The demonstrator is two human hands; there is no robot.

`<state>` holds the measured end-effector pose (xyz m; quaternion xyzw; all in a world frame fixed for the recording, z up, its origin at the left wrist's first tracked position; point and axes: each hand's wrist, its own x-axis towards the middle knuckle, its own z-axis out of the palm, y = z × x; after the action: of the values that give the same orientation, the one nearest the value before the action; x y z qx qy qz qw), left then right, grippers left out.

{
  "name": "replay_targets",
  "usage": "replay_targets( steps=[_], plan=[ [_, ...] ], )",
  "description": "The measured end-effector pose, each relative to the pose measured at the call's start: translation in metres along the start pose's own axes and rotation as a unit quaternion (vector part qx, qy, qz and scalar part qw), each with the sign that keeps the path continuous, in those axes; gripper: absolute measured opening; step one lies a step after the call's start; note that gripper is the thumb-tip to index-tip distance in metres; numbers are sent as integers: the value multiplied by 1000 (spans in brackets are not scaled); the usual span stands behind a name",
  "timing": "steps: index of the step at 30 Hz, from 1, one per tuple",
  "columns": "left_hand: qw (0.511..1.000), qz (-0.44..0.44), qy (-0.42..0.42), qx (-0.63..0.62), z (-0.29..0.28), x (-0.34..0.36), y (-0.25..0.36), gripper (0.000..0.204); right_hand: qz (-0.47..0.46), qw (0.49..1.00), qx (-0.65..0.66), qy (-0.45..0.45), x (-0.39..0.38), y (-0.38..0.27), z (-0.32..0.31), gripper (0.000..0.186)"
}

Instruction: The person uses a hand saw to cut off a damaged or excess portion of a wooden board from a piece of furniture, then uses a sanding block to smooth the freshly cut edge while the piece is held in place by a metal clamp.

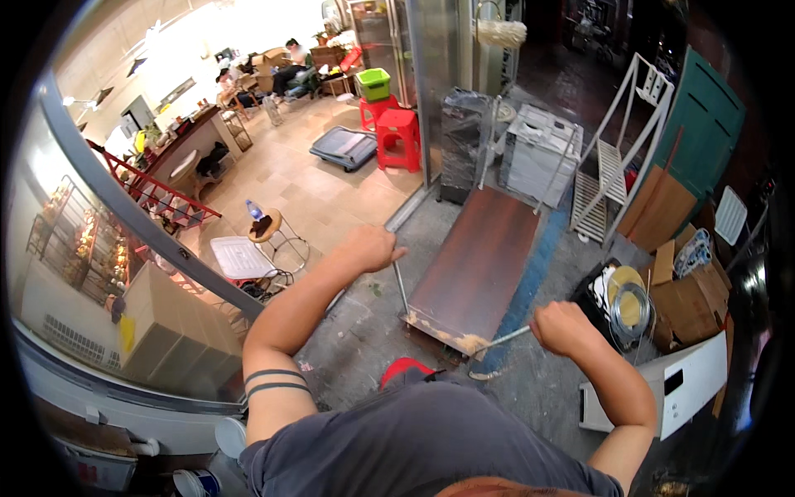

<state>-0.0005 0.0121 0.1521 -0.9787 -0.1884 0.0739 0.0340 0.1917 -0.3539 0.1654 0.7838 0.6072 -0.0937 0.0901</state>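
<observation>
1 brown panel [480,257]: laid on the dark paving [364,364] just outside the glazed doorway, its wood-look face turned up and its length run away from the body; whether the near edge is raised off the ground cannot be told.
Left hand [373,248]: closed around the upper end of the left near leg [402,286], which is slanted down to the panel's near left corner.
Right hand [565,327]: closed around the end of the right near leg [507,339], which is tilted low beside the near right corner.
Far end: 2 upright metal rods [556,170] are seen by the far corners, touched by neither hand; the white boxy unit [542,149] is placed just beyond.
Near edge: tan debris [472,341] is scattered along it and has not been cleared.
Done: a hold on 2 near legs is judged complete.
Left: release of the legs is not yet done; the handling is judged to be midway, with its end point not shown.
Right side: the panel is flanked by a blue stripe [538,273], with a wire coil [631,308] well apart from it.
</observation>
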Motion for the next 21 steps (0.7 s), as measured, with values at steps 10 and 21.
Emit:
replay_targets(
  steps=[10, 21],
  plan=[
    [992, 82, 42, -81, 30, 15, -22, 32, -55, 993, 59, 84, -5, 7, -5, 15],
    [996, 54, 26, -62, 11, 15, -4, 28, -157, 978, -14, 136, 1, 24, 22, 7]
  ],
)
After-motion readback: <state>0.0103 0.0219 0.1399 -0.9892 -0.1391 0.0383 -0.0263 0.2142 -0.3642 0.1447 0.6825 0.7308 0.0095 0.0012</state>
